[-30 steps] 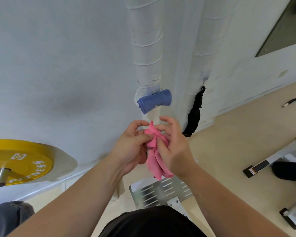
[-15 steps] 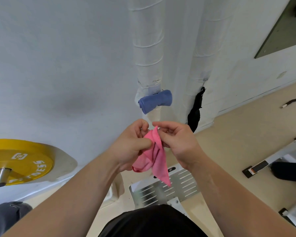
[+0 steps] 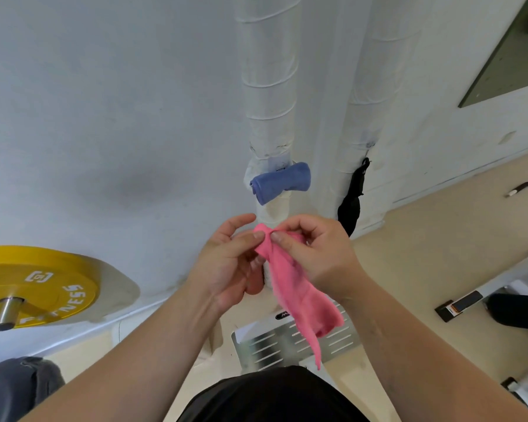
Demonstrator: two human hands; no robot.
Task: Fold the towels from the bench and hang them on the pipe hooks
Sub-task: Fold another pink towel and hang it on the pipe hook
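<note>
**Pink towel (image 3: 299, 287) in hand – blue towel (image 3: 281, 182) already up**

Pink cloth hangs from my fingers in front of the pipes. My left hand (image 3: 229, 266) and right hand (image 3: 320, 257) are close together, thumbs nearly touching, and each pinches the same top corner between thumb and forefinger. The rest of the towel droops loose below my right wrist, bunched and uneven. I see no clean fold in it yet.

Just above my hands, the blue towel sits rolled against the left pipe (image 3: 269, 86), so I judge that one done. A black strap (image 3: 351, 202) dangles from the right pipe (image 3: 369, 86). Whether a hook there is free I cannot tell – the hooks themselves are too small to make out.

By my reckoning the task is partway through: one towel hung, one in my grip and not yet folded or hung. The bench itself is not clearly in view, so I cannot say how many towels wait there. A yellow plate (image 3: 37, 287) sits off to my left, well apart from the work.
</note>
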